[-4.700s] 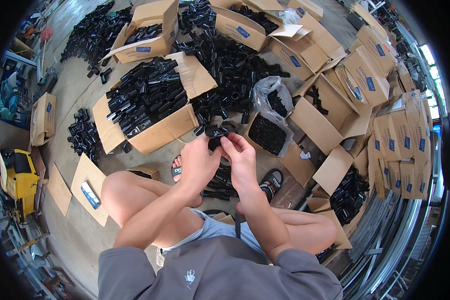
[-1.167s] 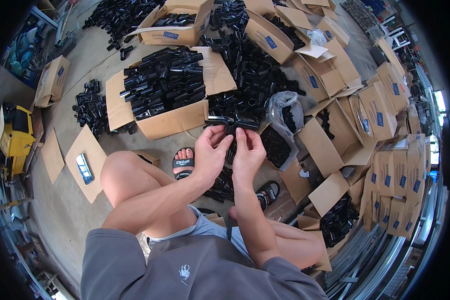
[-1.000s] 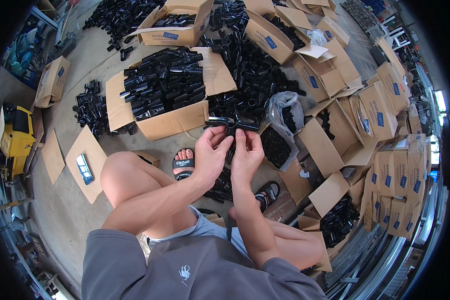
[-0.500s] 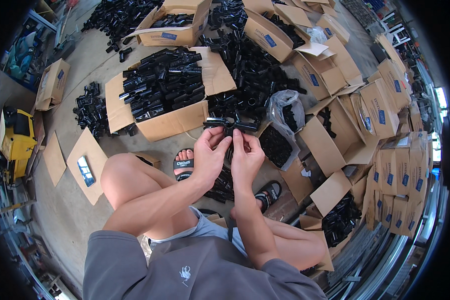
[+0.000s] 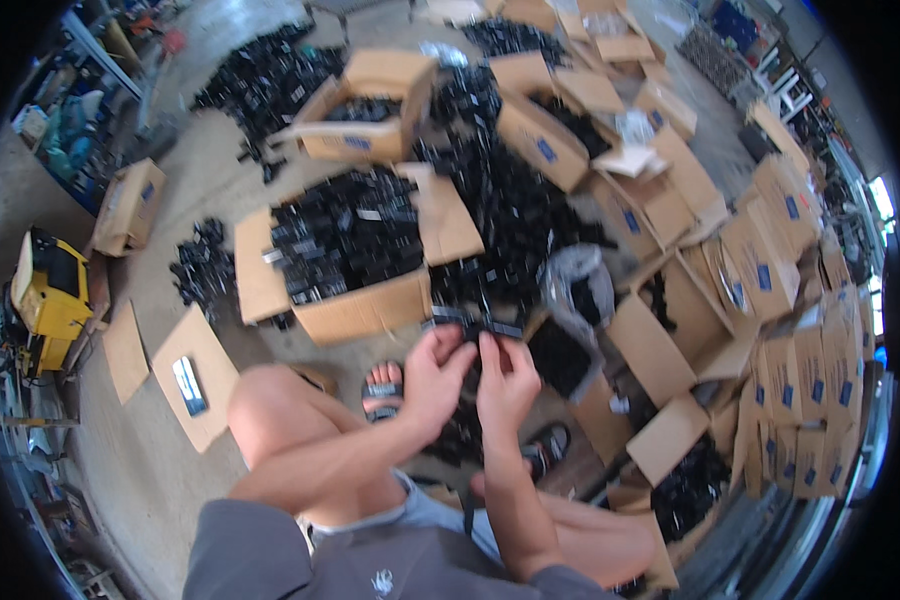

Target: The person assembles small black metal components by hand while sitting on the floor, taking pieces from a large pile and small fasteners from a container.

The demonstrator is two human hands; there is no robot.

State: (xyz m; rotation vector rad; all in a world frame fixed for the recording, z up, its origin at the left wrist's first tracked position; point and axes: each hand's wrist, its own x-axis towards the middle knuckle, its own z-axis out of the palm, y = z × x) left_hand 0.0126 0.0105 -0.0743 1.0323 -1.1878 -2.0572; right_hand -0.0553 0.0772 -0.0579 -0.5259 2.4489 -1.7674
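My left hand (image 5: 436,378) and my right hand (image 5: 507,382) are side by side in front of my knees, fingers pinched round one black tubular fitting (image 5: 506,328). Its two arms stick out to either side above my fingertips; the middle is partly covered by my thumbs. Just beyond it, an open cardboard box (image 5: 362,318) is heaped with similar black fittings (image 5: 345,232). More of these lie in a large loose pile (image 5: 505,215) behind my hands. To the right of my hands, a clear plastic bag (image 5: 580,275) holds small black parts. Motion blurs the picture somewhat.
Opened cartons (image 5: 660,335) crowd the right side, beside a stack of flat-sided boxes (image 5: 805,390). A phone (image 5: 189,386) lies on a cardboard sheet (image 5: 210,350) at left. Farther left stands a yellow machine (image 5: 52,300). Another open box (image 5: 355,148) sits at the back.
The whole scene has shifted downward and slightly right in the picture, as the view has tilted up. Both hands keep hold of the same fitting.
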